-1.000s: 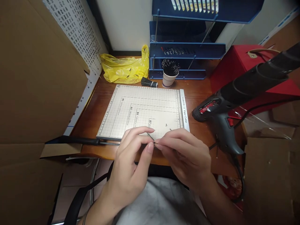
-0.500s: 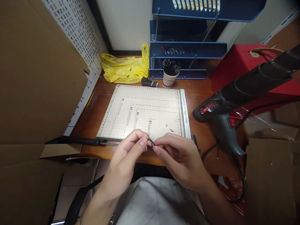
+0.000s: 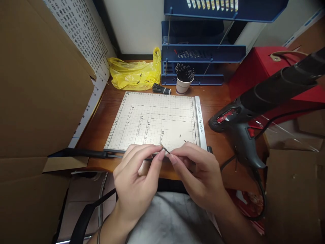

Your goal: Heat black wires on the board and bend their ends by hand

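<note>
My left hand [image 3: 138, 178] and my right hand [image 3: 198, 173] meet fingertip to fingertip over the near edge of the paper cutter board [image 3: 152, 115]. Between them they pinch a thin dark wire piece [image 3: 165, 149], its free end sticking up to the left. Both hands are closed in a pinch. Two tiny dark scraps [image 3: 182, 137] lie on the board just beyond my right fingers. The cutter's black handle [image 3: 83, 153] stretches along the desk edge to the left of my left hand.
A black heat gun [image 3: 254, 105] rests on the right, its cord trailing down. Behind the board stand a paper cup of black wires [image 3: 184, 79], a loose wire bundle [image 3: 161, 89], a yellow plastic bag [image 3: 134, 74] and blue trays [image 3: 200, 54]. Cardboard [image 3: 43, 84] walls the left; a red box [image 3: 256, 67] sits right.
Both hands shifted slightly while keeping the pinch on the wire piece. My left fingers curled in, then reopened a little; the wire end now points up-left.
</note>
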Demonstrator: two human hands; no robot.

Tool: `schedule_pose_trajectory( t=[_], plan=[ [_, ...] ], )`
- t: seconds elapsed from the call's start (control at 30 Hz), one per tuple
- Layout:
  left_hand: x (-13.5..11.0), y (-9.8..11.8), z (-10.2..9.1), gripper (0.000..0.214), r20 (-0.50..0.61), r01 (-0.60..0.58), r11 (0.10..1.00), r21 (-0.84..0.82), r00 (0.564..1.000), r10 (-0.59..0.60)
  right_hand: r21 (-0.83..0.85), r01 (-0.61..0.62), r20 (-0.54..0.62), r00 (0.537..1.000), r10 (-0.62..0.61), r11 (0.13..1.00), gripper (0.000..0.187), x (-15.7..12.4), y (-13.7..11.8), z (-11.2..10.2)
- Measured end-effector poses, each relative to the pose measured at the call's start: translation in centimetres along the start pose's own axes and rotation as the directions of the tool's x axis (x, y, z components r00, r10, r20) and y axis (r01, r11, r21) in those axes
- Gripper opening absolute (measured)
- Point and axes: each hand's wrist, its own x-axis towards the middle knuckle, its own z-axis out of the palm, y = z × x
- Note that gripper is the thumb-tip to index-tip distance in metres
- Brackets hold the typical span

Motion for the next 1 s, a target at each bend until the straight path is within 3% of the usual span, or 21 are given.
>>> schedule_pose_trajectory(
  t=[0.13,0.27,0.43,0.67,0.83,1.0],
  plan=[
    [0.2,-0.4,-0.1,0.03,-0.004,-0.208,0.966,0.151,0.978,0.211,0.033,-0.009,0.007,1.0,0.008,0.999,0.014,-0.2,-0.2,0.0],
    [0.3,-0.5,-0.4,0.031,-0.015,-0.327,0.902,0.282,0.939,0.345,0.069,-0.021,0.021,1.0,0.019,0.997,0.013,-0.4,-0.4,0.0],
    [0.2,-0.4,-0.6,0.032,0.021,-0.326,0.882,0.34,0.94,0.34,0.006,-0.017,-0.044,0.999,0.018,1.0,0.01,-0.4,-0.5,0.3],
    [0.5,-0.2,-0.4,0.026,0.032,-0.322,0.883,0.341,0.943,0.331,-0.121,0.101,-0.145,0.982,-0.118,0.987,0.015,-0.3,-0.2,0.9],
    [0.6,-0.2,-0.1,0.024,0.041,-0.307,0.908,0.287,0.95,0.308,-0.285,0.199,-0.161,0.955,-0.251,0.938,0.016,-0.4,-0.1,1.1],
    [0.5,0.1,0.1,0.023,0.055,-0.269,0.94,0.212,0.963,0.263,-0.361,0.227,-0.18,0.935,-0.307,0.904,0.02,-0.8,-0.1,1.2]
  ],
)
